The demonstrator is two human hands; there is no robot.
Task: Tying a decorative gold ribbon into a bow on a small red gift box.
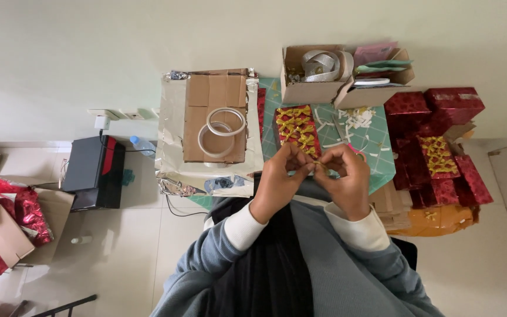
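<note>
My left hand and my right hand meet in front of my chest, fingertips pinched together on a small gold ribbon bow. Just beyond them a red glitter box lies on the green cutting mat, covered with several gold bows. Most of the bow between my fingers is hidden.
Flattened cardboard on silver foil holds two tape rolls. An open cardboard box with silver ribbon stands at the back. Red wrapped boxes are stacked at right. A black device and red paper sit on the floor at left.
</note>
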